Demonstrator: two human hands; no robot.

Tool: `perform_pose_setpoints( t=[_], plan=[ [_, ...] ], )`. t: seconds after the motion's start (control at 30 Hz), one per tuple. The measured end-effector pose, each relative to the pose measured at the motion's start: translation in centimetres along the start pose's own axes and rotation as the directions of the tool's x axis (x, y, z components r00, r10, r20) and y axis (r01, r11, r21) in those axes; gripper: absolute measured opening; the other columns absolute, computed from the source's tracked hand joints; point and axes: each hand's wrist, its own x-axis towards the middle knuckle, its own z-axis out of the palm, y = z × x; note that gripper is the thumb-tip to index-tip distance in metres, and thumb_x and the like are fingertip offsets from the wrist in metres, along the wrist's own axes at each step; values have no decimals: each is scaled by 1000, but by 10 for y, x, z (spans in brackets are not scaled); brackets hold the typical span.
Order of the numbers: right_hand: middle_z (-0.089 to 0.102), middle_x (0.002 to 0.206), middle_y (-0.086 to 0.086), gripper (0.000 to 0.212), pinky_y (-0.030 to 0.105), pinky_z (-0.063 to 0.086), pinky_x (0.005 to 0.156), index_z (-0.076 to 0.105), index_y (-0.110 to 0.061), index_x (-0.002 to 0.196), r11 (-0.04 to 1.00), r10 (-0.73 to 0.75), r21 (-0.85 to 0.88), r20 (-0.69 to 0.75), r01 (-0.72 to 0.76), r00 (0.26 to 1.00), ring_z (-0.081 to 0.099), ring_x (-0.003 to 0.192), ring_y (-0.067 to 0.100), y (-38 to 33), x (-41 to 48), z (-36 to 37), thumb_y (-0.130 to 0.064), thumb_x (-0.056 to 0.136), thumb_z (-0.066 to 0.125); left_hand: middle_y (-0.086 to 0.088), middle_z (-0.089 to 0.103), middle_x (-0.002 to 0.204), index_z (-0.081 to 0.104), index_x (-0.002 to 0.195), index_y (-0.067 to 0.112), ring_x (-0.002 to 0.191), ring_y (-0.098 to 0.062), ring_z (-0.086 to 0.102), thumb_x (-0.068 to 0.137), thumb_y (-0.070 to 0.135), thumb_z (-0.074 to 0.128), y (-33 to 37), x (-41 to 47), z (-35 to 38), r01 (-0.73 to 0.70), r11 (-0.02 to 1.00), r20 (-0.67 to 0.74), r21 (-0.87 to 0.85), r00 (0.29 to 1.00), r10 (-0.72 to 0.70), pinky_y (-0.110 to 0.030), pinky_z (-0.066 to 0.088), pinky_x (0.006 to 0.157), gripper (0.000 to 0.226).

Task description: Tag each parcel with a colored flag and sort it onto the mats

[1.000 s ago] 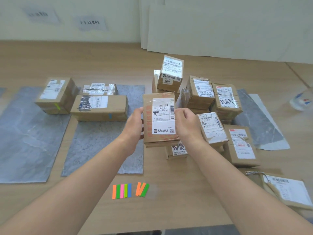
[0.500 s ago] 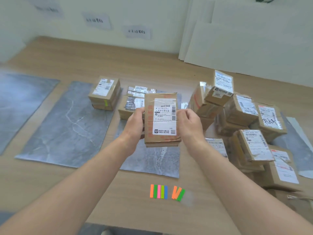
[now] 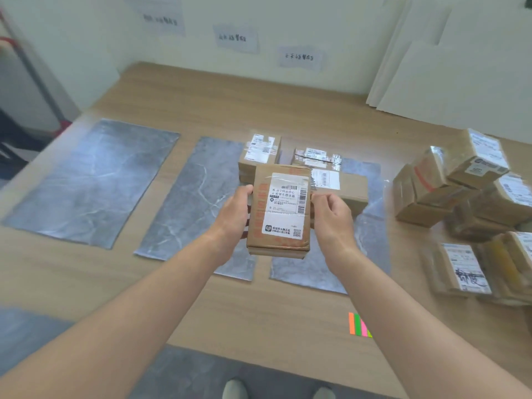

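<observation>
Both hands, left hand (image 3: pixel 233 214) and right hand (image 3: pixel 331 213), hold a parcel (image 3: pixel 279 208) above mats (image 3: pixel 184 197).

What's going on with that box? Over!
Left hand, right hand grip parcel above mats. Flags on table, none seen on parcel. Nothing blocking.

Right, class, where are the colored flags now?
In the head view, the colored flags lie on the wooden table at lower right, near its front edge, in front of the mat beside the parcel pile.

Paper signs (image 3: pixel 236 38) hang on the wall (image 3: pixel 86 38) beside leaning white boards (image 3: pixel 466 82).
</observation>
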Motion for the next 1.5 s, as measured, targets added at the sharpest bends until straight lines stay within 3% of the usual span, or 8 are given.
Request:
perform_pose_setpoints(
  t=[0.2,0.3,0.5,0.73,1.1,1.3,1.43,1.5],
  plan=[
    [74,94,-7,24,36,59,75,66,-16,103,1000,18,-20,72,-16,997,69,82,8,10,-20,38,-30,99,47,6,71,77,67,94,35,81,-18,66,103,48,32,-12,-11,-43,41,999,-13,35,999,-41,-32,51,73,39],
    [68,78,-8,25,25,46,60,62,-18,83,998,-5,-64,114,12,993,58,64,3,20,-24,47,-28,99,46,2,70,84,67,97,33,83,-19,66,103,49,31,-21,-18,-52,66,997,-12,43,998,-66,-32,49,73,40],
    [67,80,-3,30,32,40,63,60,-23,72,989,33,-150,135,-13,990,56,71,13,52,-39,64,-36,96,46,5,70,74,67,90,30,75,-18,65,101,47,35,-54,-33,-66,116,993,-59,29,992,-114,-33,50,70,37],
    [62,75,0,33,34,38,62,55,-21,69,977,102,-197,115,-78,988,52,69,15,75,-64,76,-37,96,46,9,64,115,66,107,31,93,-24,66,101,51,34,-85,-33,-86,183,983,-57,5,982,-182,-43,53,85,39],
    [56,64,-4,35,35,39,64,48,-18,68,956,274,-104,-2,-273,962,47,63,19,116,-110,122,-39,94,40,14,69,95,68,100,29,84,-18,65,102,46,33,-129,-18,-137,260,961,110,91,957,-270,-38,53,78,39],
    [73,80,-3,38,36,47,72,64,-14,79,940,335,-62,-9,-335,942,61,74,17,137,-122,137,-40,94,40,21,67,97,67,99,33,89,-17,64,103,44,32,-153,-13,-150,286,953,128,97,946,-297,-42,53,86,37],
    [78,92,4,52,47,56,85,69,-5,90,939,339,-62,-4,-338,941,72,90,28,143,-121,141,-47,87,39,24,70,85,66,101,31,93,-18,64,103,45,32,-161,-10,-150,292,951,127,98,944,-303,-43,53,87,37],
    [77,90,7,51,48,54,77,67,-5,87,943,326,-69,-3,-325,946,69,81,25,147,-119,142,-47,84,38,26,70,82,66,100,30,92,-17,64,102,44,32,-165,-9,-150,287,952,126,101,946,-299,-43,53,86,36]
  ],
)
